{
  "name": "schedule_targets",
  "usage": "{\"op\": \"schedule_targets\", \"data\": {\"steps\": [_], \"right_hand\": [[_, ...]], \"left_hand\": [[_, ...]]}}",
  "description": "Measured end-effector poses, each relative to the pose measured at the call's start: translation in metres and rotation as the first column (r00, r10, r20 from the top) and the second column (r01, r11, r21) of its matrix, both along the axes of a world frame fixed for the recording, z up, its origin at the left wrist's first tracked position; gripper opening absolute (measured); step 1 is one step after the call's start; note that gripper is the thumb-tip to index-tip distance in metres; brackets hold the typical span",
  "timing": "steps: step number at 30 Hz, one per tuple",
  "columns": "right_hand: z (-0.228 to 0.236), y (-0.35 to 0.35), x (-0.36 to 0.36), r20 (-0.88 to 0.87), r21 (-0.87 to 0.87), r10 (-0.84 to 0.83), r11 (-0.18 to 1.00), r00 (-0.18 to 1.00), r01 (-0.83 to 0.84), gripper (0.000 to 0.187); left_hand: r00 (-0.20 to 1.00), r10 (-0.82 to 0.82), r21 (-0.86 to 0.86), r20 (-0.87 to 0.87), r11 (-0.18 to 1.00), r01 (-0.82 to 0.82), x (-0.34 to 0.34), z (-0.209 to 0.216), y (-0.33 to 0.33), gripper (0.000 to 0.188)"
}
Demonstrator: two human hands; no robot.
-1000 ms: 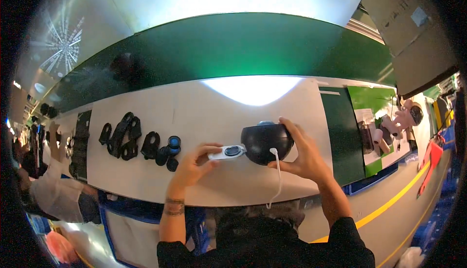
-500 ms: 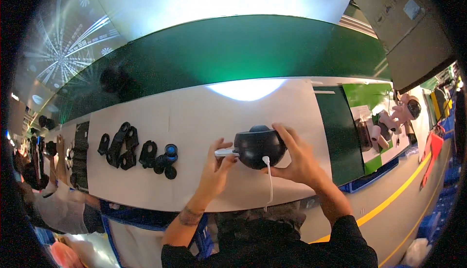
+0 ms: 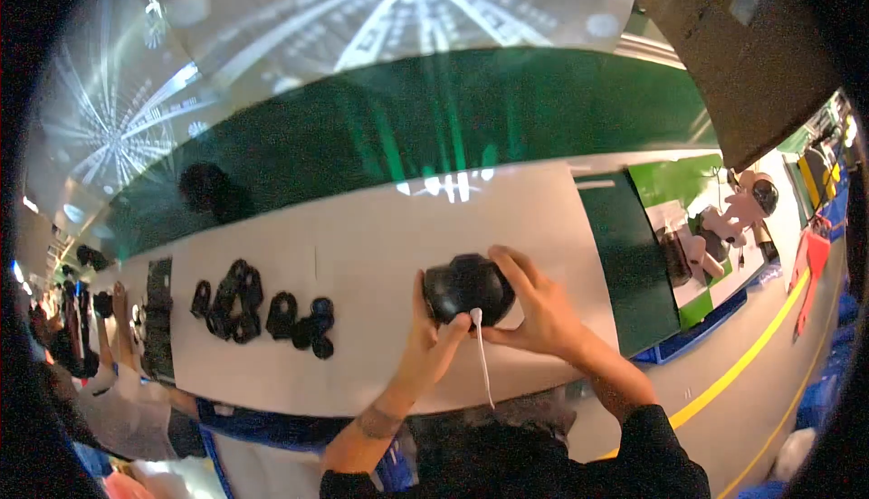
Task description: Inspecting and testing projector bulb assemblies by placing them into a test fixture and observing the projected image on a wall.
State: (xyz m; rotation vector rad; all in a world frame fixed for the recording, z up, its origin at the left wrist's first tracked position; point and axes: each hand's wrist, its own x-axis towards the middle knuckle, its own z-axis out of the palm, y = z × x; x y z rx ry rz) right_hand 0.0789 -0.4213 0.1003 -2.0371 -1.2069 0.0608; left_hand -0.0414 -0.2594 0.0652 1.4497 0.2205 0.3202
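Observation:
A rounded black projector [image 3: 471, 289] is held just above the white tabletop covering [image 3: 376, 273] between both hands. A white cable [image 3: 484, 363] is plugged into its near side and hangs toward my body. My left hand [image 3: 429, 341] grips its left side, with the thumb at the front near the plug. On the right side, my right hand [image 3: 536, 311] is closed around it, fingers over the top and thumb low. The far pale panel [image 3: 299, 19] bears a bright fan of radiating light patterns.
Several black plastic parts [image 3: 237, 304] and small round black pieces [image 3: 315, 325] lie to the left. On the right, a green sheet [image 3: 674, 178] sits under pink-white items [image 3: 724, 223]. A cardboard box [image 3: 733, 56] overhangs the far right. Other workers' arms show at far left.
The white flat piece pinched in my left hand is out of sight, and that hand now grips the projector. The plain bright glare on the panel has become a radiating pattern.

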Motion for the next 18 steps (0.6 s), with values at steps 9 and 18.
{"op": "schedule_targets", "data": {"steps": [9,18], "right_hand": [[-0.011,-0.003,-0.001,0.039,0.049,0.043,0.998,0.998,-0.045,0.097],[-0.016,0.007,0.073,-0.711,0.393,0.372,0.914,0.597,-0.102,0.05]], "left_hand": [[0.996,-0.085,-0.06,0.033,0.994,0.087,0.008,-0.02,0.026,0.103],[0.981,-0.191,-0.036,-0.04,0.981,0.19,0.02,-0.026,0.058,0.102]]}}
